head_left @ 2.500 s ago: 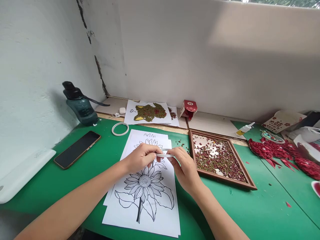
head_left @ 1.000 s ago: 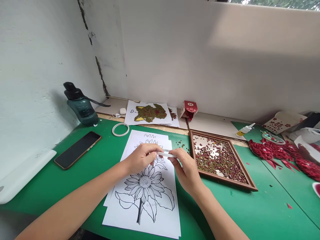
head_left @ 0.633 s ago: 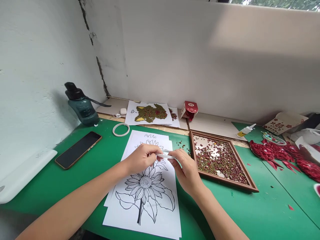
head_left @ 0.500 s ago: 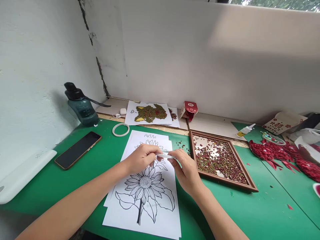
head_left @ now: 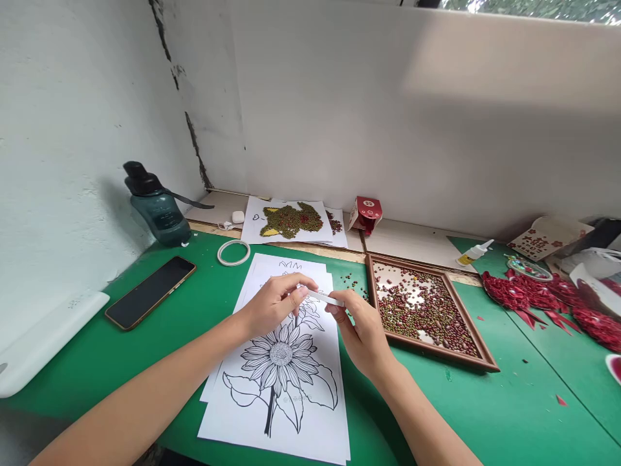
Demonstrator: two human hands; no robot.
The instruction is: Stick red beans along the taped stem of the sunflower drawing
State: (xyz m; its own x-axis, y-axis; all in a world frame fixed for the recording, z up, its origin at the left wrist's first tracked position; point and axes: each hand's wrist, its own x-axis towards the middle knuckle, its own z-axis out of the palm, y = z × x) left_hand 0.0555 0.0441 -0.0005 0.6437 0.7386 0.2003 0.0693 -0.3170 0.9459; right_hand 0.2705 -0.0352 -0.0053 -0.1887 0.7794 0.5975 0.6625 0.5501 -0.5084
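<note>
My left hand and my right hand hold a thin white roll of tape between them, fingers pinched on its two sides, just above a stack of paper. The top sheet carries a black line drawing of a sunflower and lies on the green mat. The roll tilts down to the right, and my left thumb and forefinger pick at its left edge.
A brown frame filled with red and green beans lies to the right. A second tape ring, a phone, a dark water bottle, a bean picture, a red box, a glue bottle and red paper scraps surround them.
The tape roll has tipped so its right end sits lower, and my left fingers have shifted along its edge. Both hands stay in the same spot over the drawing.
</note>
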